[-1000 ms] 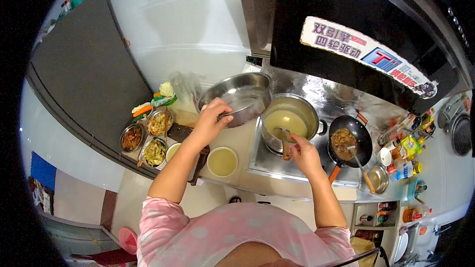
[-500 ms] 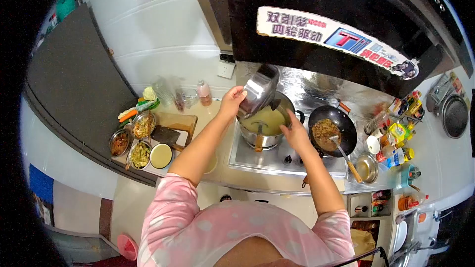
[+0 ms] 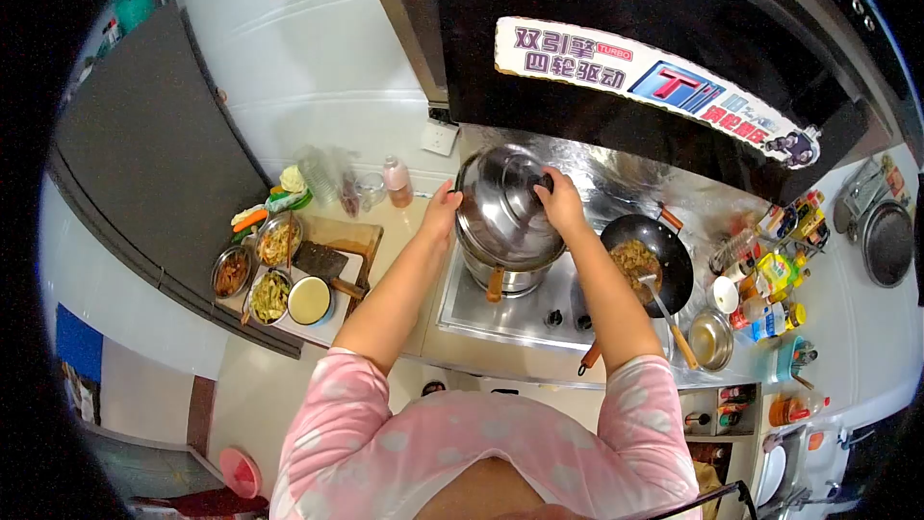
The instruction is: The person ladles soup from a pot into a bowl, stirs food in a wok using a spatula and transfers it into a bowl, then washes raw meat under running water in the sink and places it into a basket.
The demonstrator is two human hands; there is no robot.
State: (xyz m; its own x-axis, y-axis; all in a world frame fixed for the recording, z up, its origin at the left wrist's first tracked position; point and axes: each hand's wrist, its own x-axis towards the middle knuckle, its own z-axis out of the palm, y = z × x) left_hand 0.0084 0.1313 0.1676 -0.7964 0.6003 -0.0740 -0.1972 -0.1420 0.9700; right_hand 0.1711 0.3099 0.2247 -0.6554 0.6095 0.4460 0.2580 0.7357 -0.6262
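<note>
A shiny metal lid (image 3: 496,217) covers most of a steel pot (image 3: 520,279) on the stove and sits tilted over it. My left hand (image 3: 442,211) grips the lid by its left edge. On the lid's dark knob, my right hand (image 3: 563,202) is closed with thumb and fingers. The wooden handle (image 3: 495,283) of a utensil sticks out under the lid at the pot's front; its other end is hidden, as is the pot's content.
Right of the pot stands a black wok (image 3: 677,255) of brown food with a wooden-handled spatula (image 3: 681,335). A metal bowl (image 3: 712,339) and several bottles (image 3: 770,323) are farther right. On the left are dishes of food (image 3: 270,298), a cleaver (image 3: 320,260) and a cream-filled bowl (image 3: 309,301).
The lid has swung from a steep tilt at the pot's left to lie over the pot. My right hand has moved from the pot's right side up to the knob.
</note>
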